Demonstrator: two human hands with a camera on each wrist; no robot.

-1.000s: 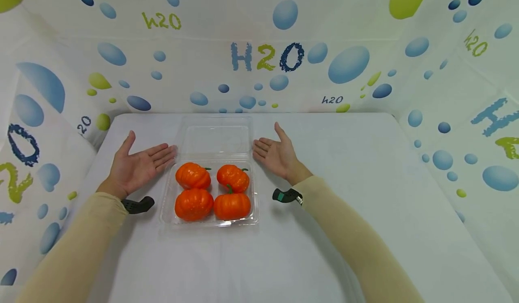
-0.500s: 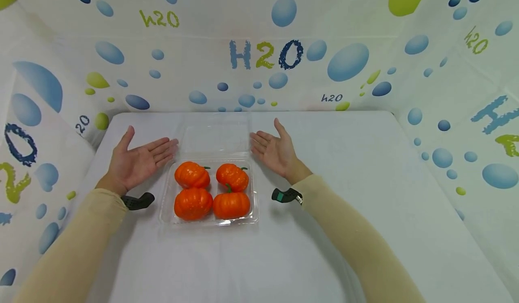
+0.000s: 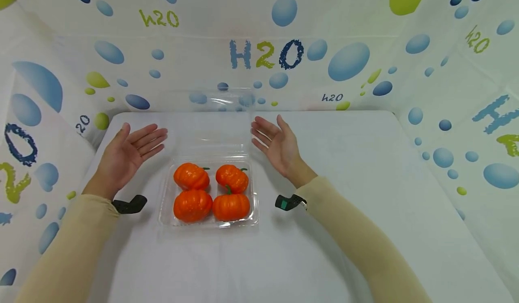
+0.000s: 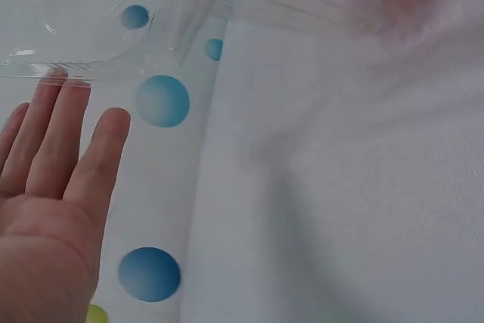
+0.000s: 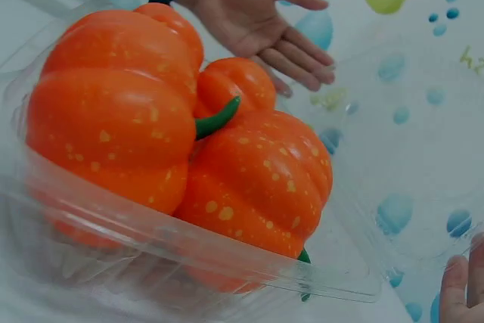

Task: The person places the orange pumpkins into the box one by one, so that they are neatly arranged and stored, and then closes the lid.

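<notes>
A clear plastic clamshell box (image 3: 255, 217) stands on the white tabletop with several small orange pumpkins (image 3: 192, 206) in its base, green stems showing on some. Its clear lid (image 3: 211, 144) is tilted up at the back, partway raised. My left hand (image 3: 123, 156) is beside the lid's left edge, palm inward and fingers straight; in the left wrist view its fingertips (image 4: 76, 92) meet the lid's edge. My right hand (image 3: 279, 147) is at the lid's right edge, fingers nearly straight; whether they touch it cannot be made out. Neither hand grips anything.
The white tabletop (image 3: 365, 181) extends right and in front of the box. A white curtain (image 3: 182, 59) with blue and green spots stands behind and at both sides. Dark wrist straps (image 3: 129, 204) stick out below the hands.
The lid has swung up from lying flat at the back to a tilted position. Both hands have risen with it, and the left hand has shifted slightly left.
</notes>
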